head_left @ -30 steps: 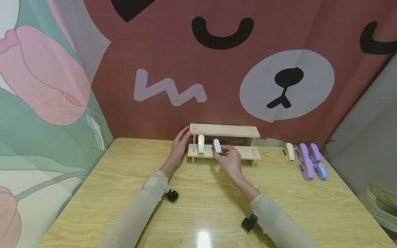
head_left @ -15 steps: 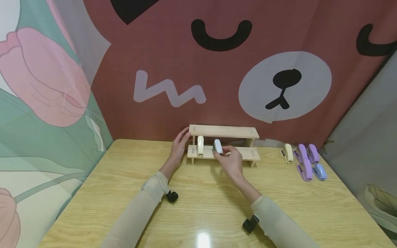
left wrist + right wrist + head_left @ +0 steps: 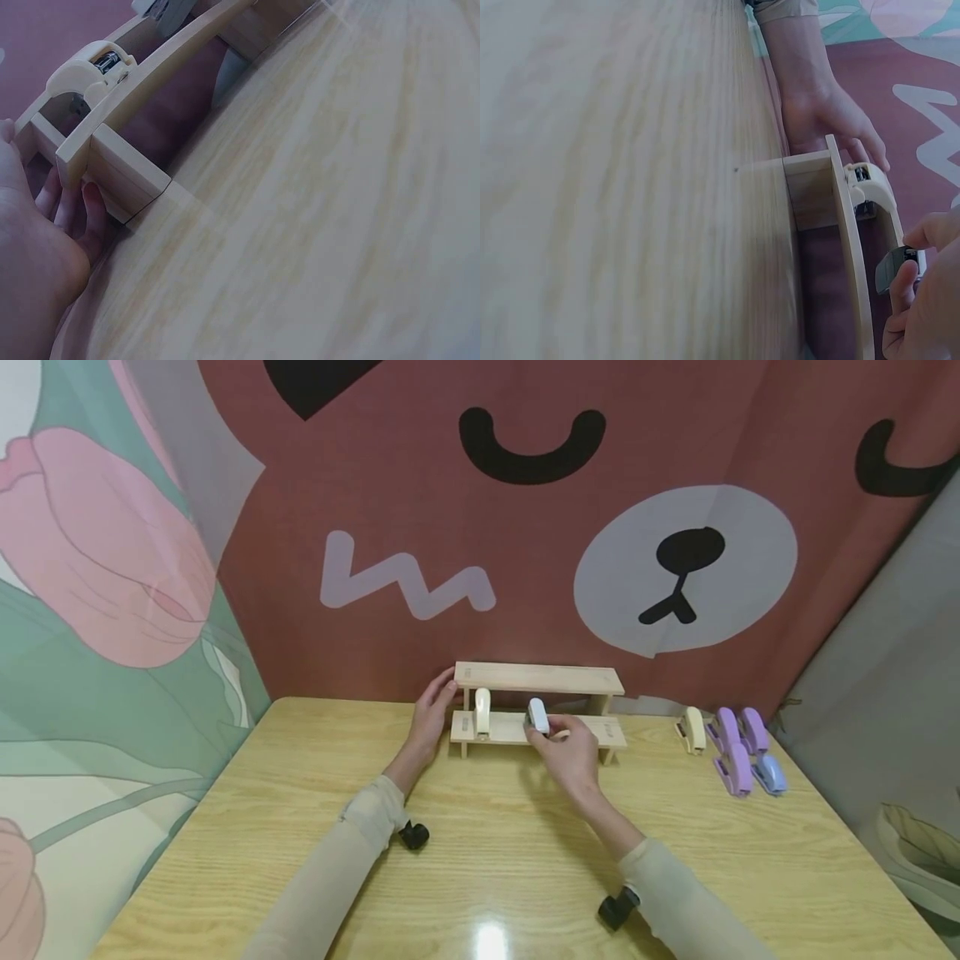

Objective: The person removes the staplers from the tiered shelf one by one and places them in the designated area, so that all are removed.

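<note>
A two-step wooden shelf (image 3: pixel 498 733) stands at the back of the table. My left hand (image 3: pixel 431 720) touches its left end, the fingers loosely bent beside the planks and leg in the left wrist view. A cream stapler (image 3: pixel 482 713) stands upright on the lower step near that end. My right hand (image 3: pixel 573 753) pinches a white stapler (image 3: pixel 537 715) with a grey underside between thumb and fingers, at the middle of the lower step. In the right wrist view this stapler (image 3: pixel 890 268) is partly covered by the fingers; whether it touches the plank I cannot tell.
On the table's right side stand another cream stapler (image 3: pixel 693 731), several purple staplers (image 3: pixel 736 768) close together and a blue stapler (image 3: pixel 769 774). A curtain with a printed bear (image 3: pixel 375 635) hangs right behind the shelf. The upper step (image 3: pixel 536 677) overhangs the lower one's back.
My right hand has slid the white stapler a little to the right along the lower step, away from the cream one. The left hand stays at the shelf's left end.
</note>
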Available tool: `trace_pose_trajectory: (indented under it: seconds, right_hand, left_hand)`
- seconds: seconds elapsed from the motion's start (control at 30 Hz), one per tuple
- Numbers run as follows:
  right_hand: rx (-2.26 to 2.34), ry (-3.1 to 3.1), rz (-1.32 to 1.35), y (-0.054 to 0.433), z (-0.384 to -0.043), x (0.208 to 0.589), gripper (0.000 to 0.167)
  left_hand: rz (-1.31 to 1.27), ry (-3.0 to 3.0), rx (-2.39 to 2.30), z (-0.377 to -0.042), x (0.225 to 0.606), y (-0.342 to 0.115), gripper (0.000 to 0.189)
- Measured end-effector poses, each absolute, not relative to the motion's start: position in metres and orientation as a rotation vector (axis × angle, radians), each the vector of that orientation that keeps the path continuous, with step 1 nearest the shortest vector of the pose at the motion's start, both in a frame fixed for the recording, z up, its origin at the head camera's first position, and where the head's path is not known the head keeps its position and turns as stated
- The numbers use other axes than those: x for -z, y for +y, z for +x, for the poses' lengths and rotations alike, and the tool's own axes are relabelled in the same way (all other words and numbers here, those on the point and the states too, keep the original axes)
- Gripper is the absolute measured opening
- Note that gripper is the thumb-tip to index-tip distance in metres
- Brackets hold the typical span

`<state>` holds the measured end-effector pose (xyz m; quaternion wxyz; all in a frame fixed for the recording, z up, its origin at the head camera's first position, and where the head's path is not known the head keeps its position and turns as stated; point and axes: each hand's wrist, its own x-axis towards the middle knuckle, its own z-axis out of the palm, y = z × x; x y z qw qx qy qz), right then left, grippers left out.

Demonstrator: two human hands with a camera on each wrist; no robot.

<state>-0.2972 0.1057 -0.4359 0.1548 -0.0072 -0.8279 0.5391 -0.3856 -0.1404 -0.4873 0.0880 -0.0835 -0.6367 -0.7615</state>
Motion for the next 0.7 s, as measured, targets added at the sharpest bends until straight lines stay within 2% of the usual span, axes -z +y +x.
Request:
trace_pose_trajectory:
  seconds: [0.7]
  right_hand:
    - [-1.458,-2.354,-0.054,0.144,-0.279,0.433,0.024]
  left_hand:
    - [-0.224,-1.885,2.258,-0.384,0.485,-0.138,0.054]
